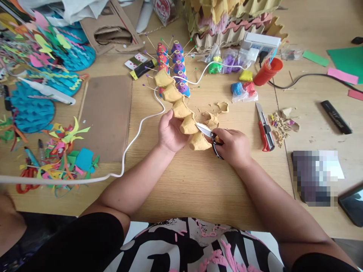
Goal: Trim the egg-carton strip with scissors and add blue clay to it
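A strip of yellow egg carton cups (181, 108) slants across the middle of the table, held up in my left hand (172, 132). The left fingers are wrapped around its side, partly hidden behind the cups. My right hand (234, 145) grips black-handled scissors (204, 130), their blades against the strip between the two nearest cups. Just beyond the right hand lie torn yellow carton scraps (211, 119) and a loose cut piece (223, 107). Past the strip stand two painted cup rows, one red (162, 54) and one purple (178, 68), with coloured pins stuck in them.
A utility knife (265, 130) lies right of my right hand, beside a pile of shavings (283, 124). A white cord (141, 126) crosses the left side near a cardboard sheet (106, 117). Stacked egg trays (229, 30) and a red cup (268, 71) stand further back.
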Tool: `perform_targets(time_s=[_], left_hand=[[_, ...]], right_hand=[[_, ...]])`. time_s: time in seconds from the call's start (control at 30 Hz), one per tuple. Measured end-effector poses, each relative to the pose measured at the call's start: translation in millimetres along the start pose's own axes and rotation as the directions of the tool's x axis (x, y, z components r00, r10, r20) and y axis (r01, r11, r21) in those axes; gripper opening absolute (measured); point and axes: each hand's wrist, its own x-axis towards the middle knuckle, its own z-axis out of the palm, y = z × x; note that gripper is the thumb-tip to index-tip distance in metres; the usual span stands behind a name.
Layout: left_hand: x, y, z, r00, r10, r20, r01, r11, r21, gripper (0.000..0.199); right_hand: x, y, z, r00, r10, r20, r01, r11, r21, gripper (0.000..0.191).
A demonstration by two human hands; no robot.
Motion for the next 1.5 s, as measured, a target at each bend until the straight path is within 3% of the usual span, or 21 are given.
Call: perform_targets(time_s=[0.3,0.53,0.73,0.87,1.13,1.33,1.5], left_hand=[[0.2,-0.2,-0.1,1.0,0.013,-0.017,-0.012,0.999,0.045,0.04],[3.6,-2.3,-5.6,0.996,0.022,0.084,-0.024,0.999,0.022,0.038],[5.1,-3.5,-6.6,0.995,0.076,0.059,-0.08,0.994,0.069,0.032],[4.9,-6.9,-8.9,0.986,0.094,0.134,-0.103,0.993,0.062,0.032],[8.4,-8.4,-17.4,0.959,0.05,0.278,-0.046,0.999,-0.018,0.049],[8.0,-7.3,-14.9,0.984,0.055,0.172,-0.065,0.997,0.049,0.048],[9.4,-8.7,-17.8,0.965,0.051,0.257,-0.052,0.999,-0.004,0.056]], right_hand=[[-1.1,-0.6,1.0,0.999,0.036,0.023,-0.036,0.999,0.0,0.022],[-0.8,-0.2,1.8,0.996,0.067,0.05,-0.069,0.997,0.035,0.022],[0.5,-1.1,0.8,0.989,0.11,0.097,-0.124,0.981,0.152,0.026],[1.4,-1.8,-1.2,0.99,0.097,0.105,-0.115,0.975,0.191,0.028],[2.4,-1.2,-0.2,0.998,0.046,0.048,-0.051,0.993,0.104,0.034],[1.5,-0.7,-0.4,0.999,0.04,0.017,-0.04,0.999,0.035,0.038],[-1.2,0.6,2.9,0.996,0.086,-0.001,-0.086,0.996,0.034,0.032]])
